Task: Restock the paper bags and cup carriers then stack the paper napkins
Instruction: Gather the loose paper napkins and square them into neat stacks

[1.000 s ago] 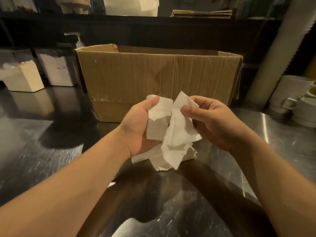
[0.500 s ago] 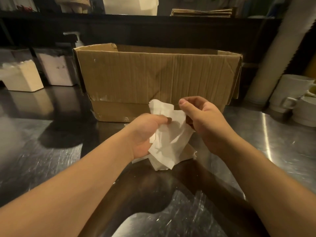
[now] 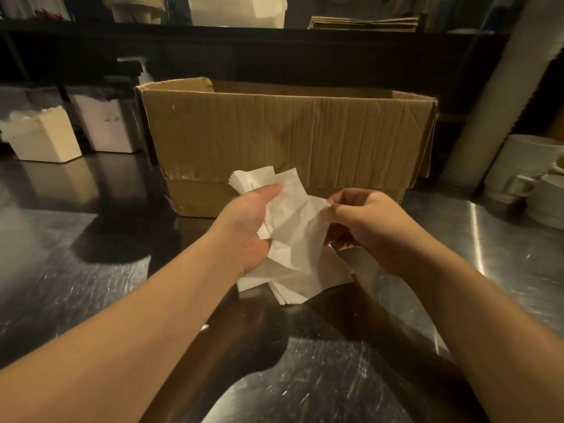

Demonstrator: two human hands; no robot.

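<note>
**Napkin bundle held over steel counter, crumpled sheet pulled right**

Head view: Steel counter (image 3: pixel 76 285), scratched and shiny, runs under both forearms. Open cardboard box (image 3: pixel 287 138) stands at the back-center, top flaps up. Left of it, two white napkin blocks (image 3: pixel 42 135) in clear holders, w/ a pump bottle (image 3: pixel 142 70) behind the box's left corner. White mugs (image 3: pixel 525 172) stacked at the far right, next to a pale tube-like column (image 3: pixel 494 96). Dark shelf (image 3: pixel 274 35) above carries a flat pile of brown paper bags (image 3: pixel 363 23) and a white tub (image 3: pixel 238 9).

Left hand (image 3: pixel 247 224) grips a bunch of paper napkins (image 3: pixel 293 227), thumb laid across the top of the stack, fingers curled underneath; the stack's upper edge fans out above the thumb. Right hand (image 3: pixel 366 221) pinches the right edge of a crumpled napkin sheet btwn thumb and fingertips. More loose napkins hang below both hands, their lower corners touching or just above the counter; can't tell which.

Vs 0.5 s ago: hands were close together, right one nearly against the left. Now they sit apart, right hand shifted right w/ the sheet stretched btwn them. Left thumb now rests higher on the bundle. Box, mugs, holders unchanged.
</note>
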